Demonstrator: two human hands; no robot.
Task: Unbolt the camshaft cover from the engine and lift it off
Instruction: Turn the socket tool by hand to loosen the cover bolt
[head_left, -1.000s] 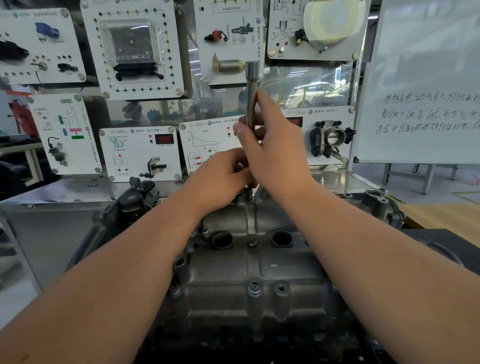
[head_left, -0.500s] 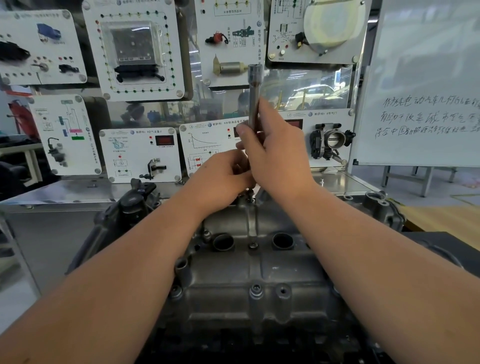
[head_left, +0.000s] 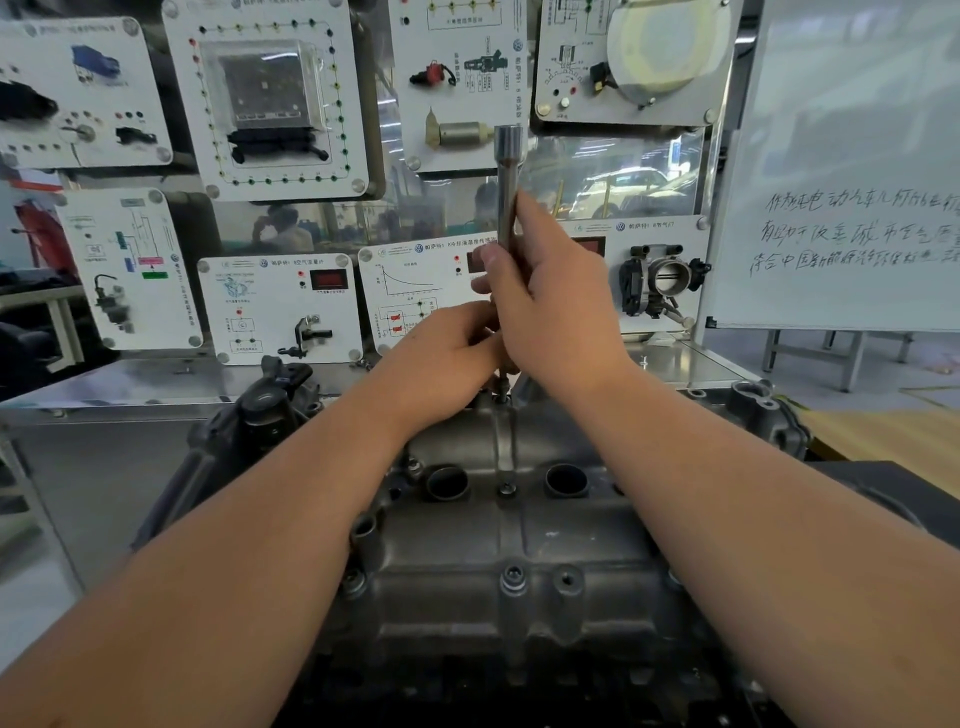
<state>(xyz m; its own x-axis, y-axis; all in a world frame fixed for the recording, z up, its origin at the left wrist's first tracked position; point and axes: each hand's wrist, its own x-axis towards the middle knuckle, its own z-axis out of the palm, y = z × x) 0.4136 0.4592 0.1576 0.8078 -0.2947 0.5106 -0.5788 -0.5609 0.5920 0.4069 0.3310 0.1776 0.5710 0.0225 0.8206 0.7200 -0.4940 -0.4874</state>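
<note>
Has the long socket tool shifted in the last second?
No. The socket tool stands upright on the same far bolt, its top still beside the small board-mounted motor.

The camshaft cover fills the lower middle of the frame. At its far edge, centre frame, the socket extension stands upright; the right hand is around it and the left hand just left, lower down. Display boards hang behind, the whiteboard at upper right.
</note>
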